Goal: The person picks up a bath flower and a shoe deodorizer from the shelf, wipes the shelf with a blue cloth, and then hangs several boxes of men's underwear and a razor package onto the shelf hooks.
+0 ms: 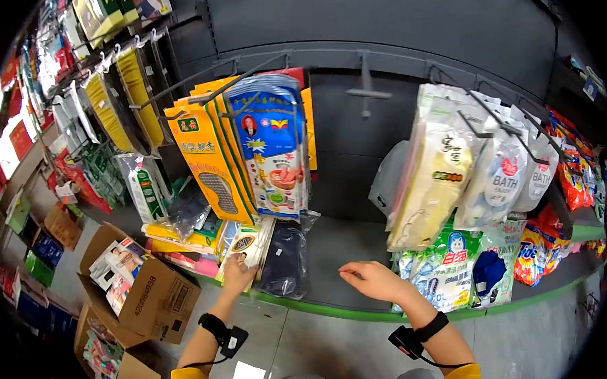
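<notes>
Dark-grey curved shelf with green front edge (345, 243): supports flat goods. Navy flat pack in clear plastic (286, 257): lies between hands, just right of left hand; long axis front to back. White flat packet with dark oval print (245, 242): on shelf, directly beyond left fingers; long axis near parallel. Right hand (373, 279): farther; fingers loosely bent, no item visible. Left hand (238, 275): nearer, at packet's front end; pinch cannot be confirmed.

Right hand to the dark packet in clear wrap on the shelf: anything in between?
Nothing visible. Between the right hand and the dark packet there is only bare shelf. The blue hanging packets appear beyond the dark packet's far end, off that sideways line.
</notes>
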The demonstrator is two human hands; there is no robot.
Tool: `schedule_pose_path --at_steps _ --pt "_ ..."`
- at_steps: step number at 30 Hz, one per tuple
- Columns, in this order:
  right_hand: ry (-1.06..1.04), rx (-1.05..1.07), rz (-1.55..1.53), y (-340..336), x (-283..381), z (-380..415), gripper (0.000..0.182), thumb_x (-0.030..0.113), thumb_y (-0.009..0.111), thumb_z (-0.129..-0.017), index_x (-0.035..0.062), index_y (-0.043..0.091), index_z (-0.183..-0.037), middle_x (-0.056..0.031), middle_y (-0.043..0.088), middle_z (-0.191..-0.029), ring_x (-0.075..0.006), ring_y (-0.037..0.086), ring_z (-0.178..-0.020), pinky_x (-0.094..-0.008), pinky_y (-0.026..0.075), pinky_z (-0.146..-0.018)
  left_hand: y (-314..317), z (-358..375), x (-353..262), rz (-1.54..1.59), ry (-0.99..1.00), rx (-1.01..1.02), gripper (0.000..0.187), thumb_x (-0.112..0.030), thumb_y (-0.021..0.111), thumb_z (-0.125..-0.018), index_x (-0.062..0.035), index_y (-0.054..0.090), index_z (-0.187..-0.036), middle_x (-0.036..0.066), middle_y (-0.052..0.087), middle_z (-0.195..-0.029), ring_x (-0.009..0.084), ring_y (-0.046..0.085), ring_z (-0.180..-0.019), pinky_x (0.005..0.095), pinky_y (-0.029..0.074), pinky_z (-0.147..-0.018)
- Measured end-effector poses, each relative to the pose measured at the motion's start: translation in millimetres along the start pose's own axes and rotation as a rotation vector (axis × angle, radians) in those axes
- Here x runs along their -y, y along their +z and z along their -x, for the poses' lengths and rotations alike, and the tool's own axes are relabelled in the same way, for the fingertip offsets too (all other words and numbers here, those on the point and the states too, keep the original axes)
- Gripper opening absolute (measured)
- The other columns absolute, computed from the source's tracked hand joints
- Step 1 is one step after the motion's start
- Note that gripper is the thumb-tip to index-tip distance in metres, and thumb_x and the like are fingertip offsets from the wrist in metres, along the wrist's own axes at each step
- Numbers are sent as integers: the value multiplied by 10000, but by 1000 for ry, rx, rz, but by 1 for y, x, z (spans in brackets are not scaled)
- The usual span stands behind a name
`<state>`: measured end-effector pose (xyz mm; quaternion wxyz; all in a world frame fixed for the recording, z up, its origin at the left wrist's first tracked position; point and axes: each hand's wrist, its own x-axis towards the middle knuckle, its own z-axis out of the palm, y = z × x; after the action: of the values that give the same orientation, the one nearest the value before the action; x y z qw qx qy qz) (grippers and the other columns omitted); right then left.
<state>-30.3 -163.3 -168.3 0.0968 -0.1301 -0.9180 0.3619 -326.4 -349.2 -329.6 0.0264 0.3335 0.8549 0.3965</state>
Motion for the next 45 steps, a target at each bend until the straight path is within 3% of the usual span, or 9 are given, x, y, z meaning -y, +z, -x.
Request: schedule_pose_path --at_steps 2,9,25,27,31,35,39,40,45 --pt "-2 -47 5 14 2 -12 257 254 479 -844 36 586 -929 -164 607 -844 -334 575 -791 -379 455 -686 -13 -25 24 28 -115 26 964 -458 746 -551 69 281 -1210 272 424 -1093 365 412 -1063 415 352 -883" --pt "242 76 78 27 23 -34 264 227 494 -842 6 573 -963 -168 612 -881 -322 589 -808 -354 462 -710 1 -41 51 -375 -171 415 1294 -613 731 -449 -42 1 -1352 289 179 -1309 456 178 -1217 532 180 -974" --pt "189 244 11 118 12 -108 375 325 514 -822 -8 571 -987 -195 610 -916 -342 582 -849 -376 460 -747 -74 49 24 -192 -58 398 1269 -354 805 -445 -54 -29 -1353 300 249 -1243 452 306 -1109 491 256 -939" --pt "131 160 48 144 -5 -113 447 374 528 -816 -32 558 -1000 -204 614 -893 -312 594 -830 -357 462 -729 -82 79 20 -236 17 363 1258 -351 805 -447 -20 -12 -1346 280 291 -1182 419 336 -1045 477 274 -911" --pt "278 -77 -611 139 18 -115 385 301 609 -791 -46 554 -947 -97 622 -763 -107 558 -622 -235 430 -547 -87 115 -5 -208 184 292 1286 -404 811 -432 27 -1 -1332 265 300 -1141 404 314 -1039 480 260 -917" --pt "199 -215 -559 119 17 -102 300 230 594 -786 -31 563 -929 -90 626 -759 -140 569 -625 -271 440 -571 -83 112 -22 -67 267 352 1306 -561 751 -477 35 -35 -1333 290 262 -1226 423 302 -1112 483 243 -937" --pt "253 -265 -480 69 9 -60 263 187 570 -782 -29 577 -932 -145 626 -805 -194 599 -700 -309 453 -639 -46 80 -28 137 82 514 1122 -589 629 -650 72 25 -1325 310 207 -1307 389 243 -1221 419 215 -999" --pt "208 -272 -414 61 11 -53 266 174 566 -784 -24 566 -962 -156 624 -818 -197 600 -728 -312 453 -660 -51 70 -44 256 155 505 836 -480 547 -789 62 180 -1310 269 300 -1291 316 312 -1212 357 276 -984" --pt "113 -368 -299 -19 68 -1 255 151 544 -819 -15 539 -1012 -115 615 -801 -136 562 -703 -288 448 -644 -70 26 -168 756 279 591 409 -165 463 -893 -1 348 -1250 136 446 -1219 197 416 -1144 298 338 -944"
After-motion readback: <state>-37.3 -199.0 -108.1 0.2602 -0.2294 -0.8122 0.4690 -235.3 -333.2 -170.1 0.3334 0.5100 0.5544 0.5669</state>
